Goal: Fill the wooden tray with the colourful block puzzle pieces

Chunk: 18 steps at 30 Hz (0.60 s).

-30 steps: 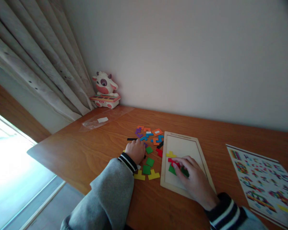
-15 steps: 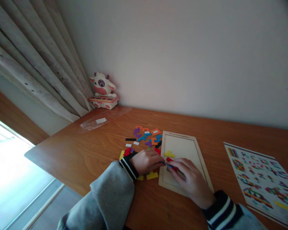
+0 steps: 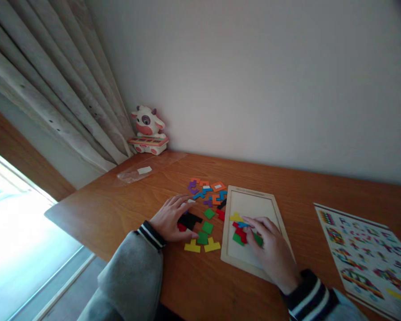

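My right hand [image 3: 269,245] is over the wooden tray [image 3: 250,194], its thumb and forefinger closed on a blue puzzle piece [image 3: 243,224]. Close by in the tray lie a yellow piece [image 3: 236,217], a red piece [image 3: 243,235] and green pieces [image 3: 238,239]; my fingers partly cover them. My left hand [image 3: 173,218] rests with fingers spread at the left of the loose pieces, around a black piece [image 3: 190,220] and a partly hidden red one. Near its thumb are a green square [image 3: 202,238] and a yellow T-shaped piece [image 3: 192,246].
Orange, purple and blue pieces [image 3: 199,195] lie scattered left of the tray. A printed pattern sheet [image 3: 364,254] is at the right. At the back left stand a cow toy with a keyboard [image 3: 149,129] and a clear plastic bag [image 3: 130,175]. Behind the table are a wall and a curtain.
My left hand has left the blue piece and moved left to the loose pieces, its fingers spreading. My right hand keeps the blue piece over the tray. The view has shifted slightly.
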Tool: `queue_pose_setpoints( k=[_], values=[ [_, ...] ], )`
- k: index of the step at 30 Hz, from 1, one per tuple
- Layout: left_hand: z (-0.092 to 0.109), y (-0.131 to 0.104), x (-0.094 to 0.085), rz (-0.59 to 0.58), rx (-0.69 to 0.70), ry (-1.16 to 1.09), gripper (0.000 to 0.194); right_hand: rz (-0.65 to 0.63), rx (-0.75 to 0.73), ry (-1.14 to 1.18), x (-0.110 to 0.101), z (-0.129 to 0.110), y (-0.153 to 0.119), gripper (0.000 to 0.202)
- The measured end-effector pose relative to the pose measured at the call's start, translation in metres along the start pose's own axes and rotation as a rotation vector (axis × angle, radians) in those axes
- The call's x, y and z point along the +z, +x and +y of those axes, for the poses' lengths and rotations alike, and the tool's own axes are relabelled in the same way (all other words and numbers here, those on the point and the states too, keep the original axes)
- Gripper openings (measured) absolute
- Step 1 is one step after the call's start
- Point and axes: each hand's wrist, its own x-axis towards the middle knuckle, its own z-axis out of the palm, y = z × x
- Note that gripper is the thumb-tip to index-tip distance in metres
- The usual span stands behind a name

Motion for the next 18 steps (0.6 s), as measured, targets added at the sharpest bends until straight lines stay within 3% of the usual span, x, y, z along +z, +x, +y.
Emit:
queue_pose_setpoints(
  k=[3,5,11,15,18],
  values=[
    [-0.006,-0.024,0.007,-0.080,-0.070,0.030,0.111,0.002,-0.034,0.002,0.000,-0.001,0.000,0.025],
    [-0.008,-0.032,0.013,-0.133,-0.116,0.055,0.109,-0.014,-0.094,0.005,-0.002,-0.004,0.000,0.025],
    [-0.008,-0.028,0.021,-0.066,-0.103,-0.002,0.069,-0.205,-0.309,-0.054,0.000,-0.032,0.008,0.033],
    [-0.004,-0.022,0.018,0.063,-0.069,-0.083,0.049,-0.377,-0.281,-0.071,0.020,-0.065,0.021,0.048],
    [0.001,-0.016,0.016,0.094,-0.087,-0.090,0.035,-0.435,-0.174,-0.077,0.039,-0.086,0.033,0.059]
  ],
)
